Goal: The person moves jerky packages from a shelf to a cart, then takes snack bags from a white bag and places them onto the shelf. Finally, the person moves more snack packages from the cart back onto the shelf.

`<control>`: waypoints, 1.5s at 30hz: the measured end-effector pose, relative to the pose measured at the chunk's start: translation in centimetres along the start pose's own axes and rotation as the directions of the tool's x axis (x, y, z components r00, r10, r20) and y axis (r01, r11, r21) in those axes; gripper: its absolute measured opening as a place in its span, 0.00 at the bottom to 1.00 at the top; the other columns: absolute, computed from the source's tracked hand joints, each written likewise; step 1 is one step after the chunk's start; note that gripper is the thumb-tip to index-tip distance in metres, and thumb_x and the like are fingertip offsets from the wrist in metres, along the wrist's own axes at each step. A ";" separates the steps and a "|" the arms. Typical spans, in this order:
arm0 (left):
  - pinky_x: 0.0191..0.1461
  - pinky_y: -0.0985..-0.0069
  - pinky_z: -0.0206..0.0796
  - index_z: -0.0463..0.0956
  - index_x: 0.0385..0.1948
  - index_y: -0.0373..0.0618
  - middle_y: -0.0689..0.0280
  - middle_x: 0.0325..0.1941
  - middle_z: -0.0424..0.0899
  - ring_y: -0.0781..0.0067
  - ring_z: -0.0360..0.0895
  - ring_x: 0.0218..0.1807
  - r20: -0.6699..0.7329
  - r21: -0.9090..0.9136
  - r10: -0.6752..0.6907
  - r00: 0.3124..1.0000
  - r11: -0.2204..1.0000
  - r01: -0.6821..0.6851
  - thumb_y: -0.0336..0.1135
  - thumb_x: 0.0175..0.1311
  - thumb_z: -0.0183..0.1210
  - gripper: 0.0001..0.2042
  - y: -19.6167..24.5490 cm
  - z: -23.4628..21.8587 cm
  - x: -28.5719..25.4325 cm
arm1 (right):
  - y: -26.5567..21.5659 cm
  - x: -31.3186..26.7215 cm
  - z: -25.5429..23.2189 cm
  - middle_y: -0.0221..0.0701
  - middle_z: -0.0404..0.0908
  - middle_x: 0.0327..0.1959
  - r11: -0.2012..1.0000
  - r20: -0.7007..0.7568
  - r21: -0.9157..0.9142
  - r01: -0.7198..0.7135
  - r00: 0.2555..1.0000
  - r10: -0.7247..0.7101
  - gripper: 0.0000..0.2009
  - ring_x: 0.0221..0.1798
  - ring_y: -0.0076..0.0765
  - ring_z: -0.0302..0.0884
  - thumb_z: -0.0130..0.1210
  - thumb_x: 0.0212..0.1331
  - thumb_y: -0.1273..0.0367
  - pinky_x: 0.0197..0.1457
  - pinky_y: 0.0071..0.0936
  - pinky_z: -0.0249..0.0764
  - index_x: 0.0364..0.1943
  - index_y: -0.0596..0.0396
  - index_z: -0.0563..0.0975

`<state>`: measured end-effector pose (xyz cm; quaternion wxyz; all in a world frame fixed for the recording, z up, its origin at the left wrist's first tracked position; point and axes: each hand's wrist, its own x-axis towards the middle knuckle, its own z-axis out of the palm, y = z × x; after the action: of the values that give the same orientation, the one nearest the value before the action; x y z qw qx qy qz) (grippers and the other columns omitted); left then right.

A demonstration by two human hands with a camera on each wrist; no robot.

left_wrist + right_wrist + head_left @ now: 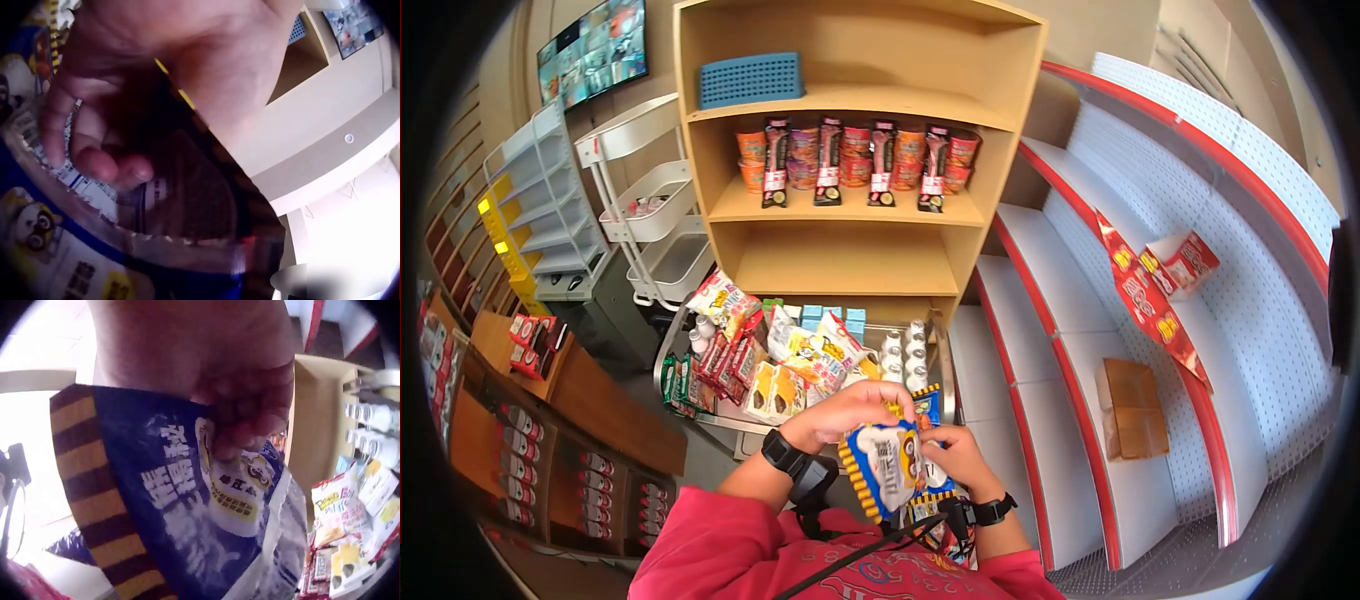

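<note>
A blue and white snack bag (882,468) with yellow-and-dark striped edges and a cartoon animal is up in front of the person's chest. The left hand (855,410) grips its upper edge; in the left wrist view the curled fingers (94,165) lie over the bag's printed side. The right hand (956,456) pinches the bag's right side, its fingertips (240,440) bent against the printed front in the right wrist view. Beyond the hands, another blue packet (928,402) shows in part. The right thumb is hidden in the right wrist view.
A metal cart (745,425) ahead carries snack bags (815,350), boxes and white bottles (915,355). Behind it a wooden shelf (840,255) holds stacked cup noodles and a blue basket (750,80). Red-edged shelves (1090,390) stand right, with a cardboard box (1133,410).
</note>
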<state>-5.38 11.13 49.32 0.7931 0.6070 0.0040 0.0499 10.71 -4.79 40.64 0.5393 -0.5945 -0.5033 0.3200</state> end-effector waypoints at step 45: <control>0.41 0.82 0.65 0.70 0.40 0.39 0.69 0.34 0.77 0.80 0.73 0.35 -0.844 0.513 0.535 0.045 0.829 -0.223 0.18 0.51 0.56 0.13 6.9 -64.7 0.4 | 1.4 28.3 8.4 0.36 0.77 0.22 0.881 -0.720 -0.426 -0.207 0.668 -0.191 0.05 0.26 0.32 0.73 0.61 0.46 0.74 0.32 0.25 0.66 0.21 0.61 0.77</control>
<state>-9.80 75.24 38.99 0.4753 0.4986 0.3532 0.6331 11.46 24.77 42.06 0.5331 -0.7875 -0.2985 -0.0812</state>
